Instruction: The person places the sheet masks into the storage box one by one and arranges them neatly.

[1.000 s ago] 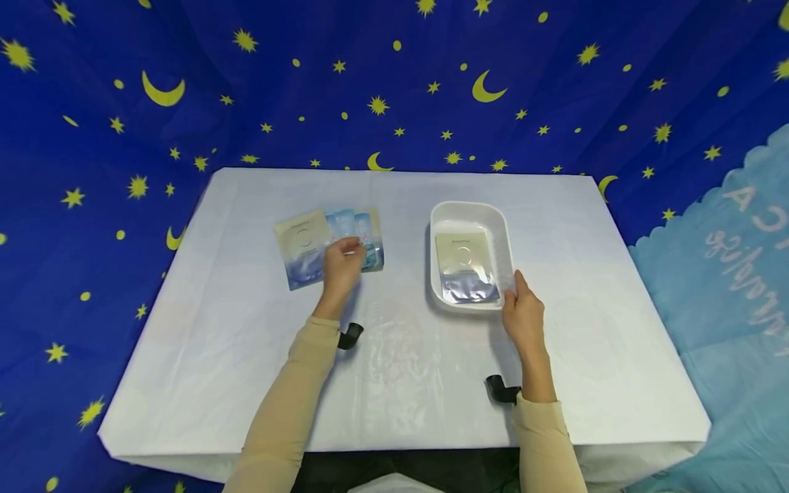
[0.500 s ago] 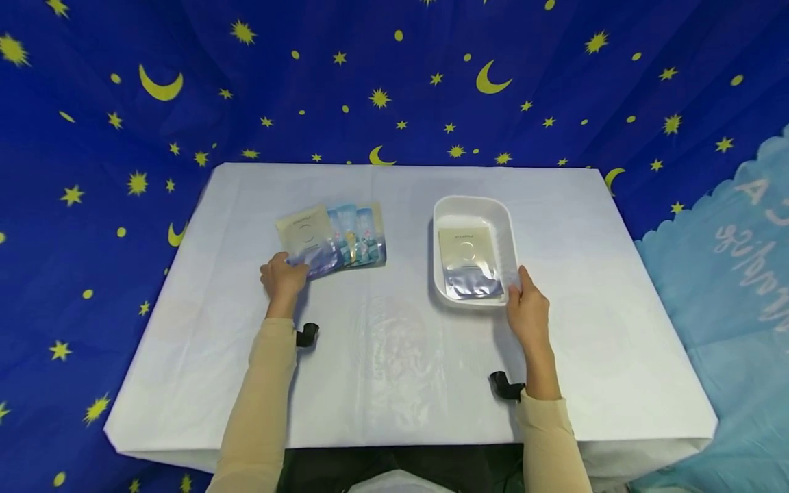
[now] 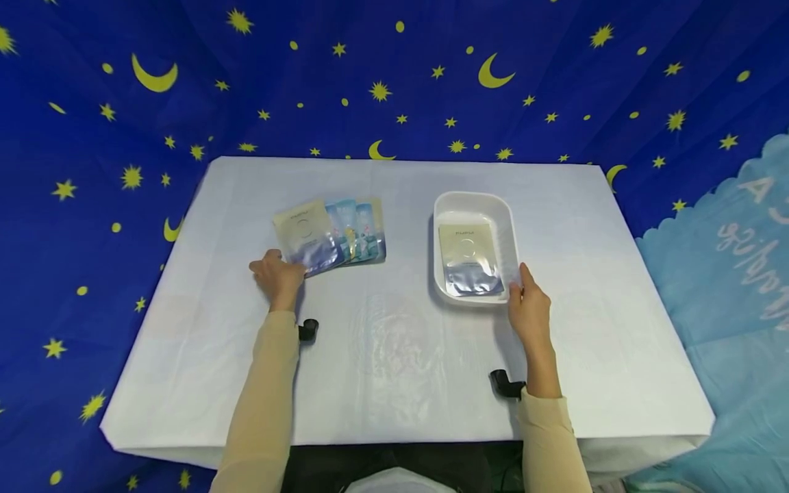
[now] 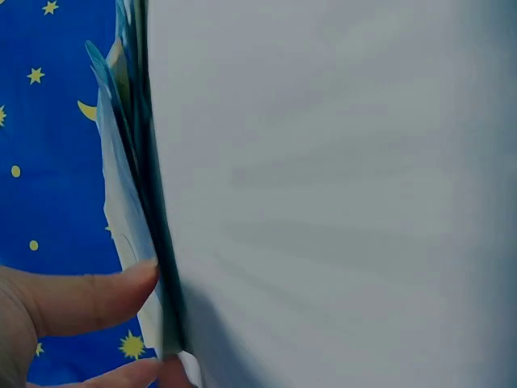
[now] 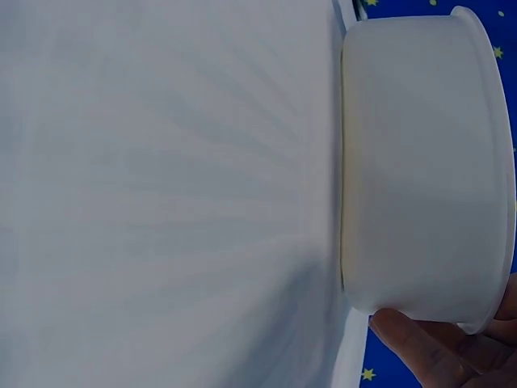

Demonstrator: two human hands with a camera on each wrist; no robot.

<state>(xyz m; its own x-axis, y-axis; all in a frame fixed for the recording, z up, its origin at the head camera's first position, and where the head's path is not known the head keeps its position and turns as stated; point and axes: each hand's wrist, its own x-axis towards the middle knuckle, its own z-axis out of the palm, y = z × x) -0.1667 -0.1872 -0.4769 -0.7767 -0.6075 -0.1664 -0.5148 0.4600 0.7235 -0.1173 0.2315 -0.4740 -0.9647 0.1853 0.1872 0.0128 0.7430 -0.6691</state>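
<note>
On the left of the table lie several fanned, overlapping sheet mask packets, some with blue printed fronts. The leftmost is a cream and silvery-blue sheet mask packet. My left hand pinches its near left corner, the thumb on the top face in the left wrist view. A white plastic tray stands right of centre, holding a matching cream and silver packet flat inside. My right hand holds the tray's near right corner, thumb against its wall in the right wrist view.
A white cloth covers the table. Behind it hangs a blue curtain with yellow moons and stars; a light blue lettered cloth hangs at the right. Black wrist cameras sit on both wrists.
My left hand has moved left from over the middle of the packets to the leftmost packet's near corner. That packet now sits slightly turned and closer over the others. The right hand stays on the tray.
</note>
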